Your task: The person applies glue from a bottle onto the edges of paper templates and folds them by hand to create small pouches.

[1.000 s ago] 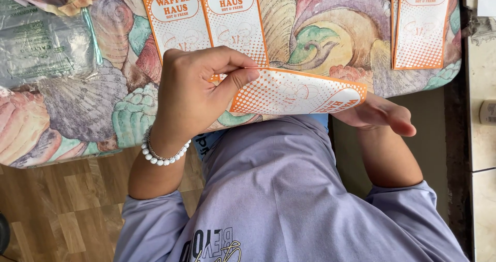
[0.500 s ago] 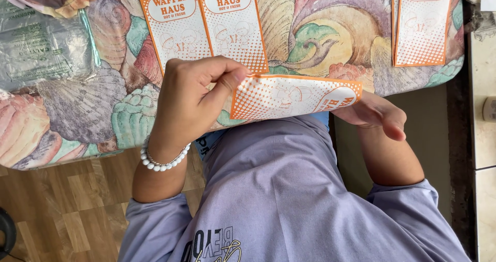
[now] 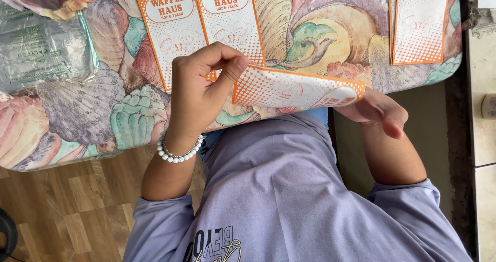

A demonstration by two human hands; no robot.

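orange-and-white flat paper bag [image 3: 297, 89]: pinched at one end by left hand [image 3: 199, 94], other end resting on the loosely open right hand [image 3: 377, 112], over the near edge of shell-patterned tablecloth [image 3: 82, 112].

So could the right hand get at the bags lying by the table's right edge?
Probably yes: the right hand is under the held bag's end, and nothing lies between it and those bags, though it would have to let go first.
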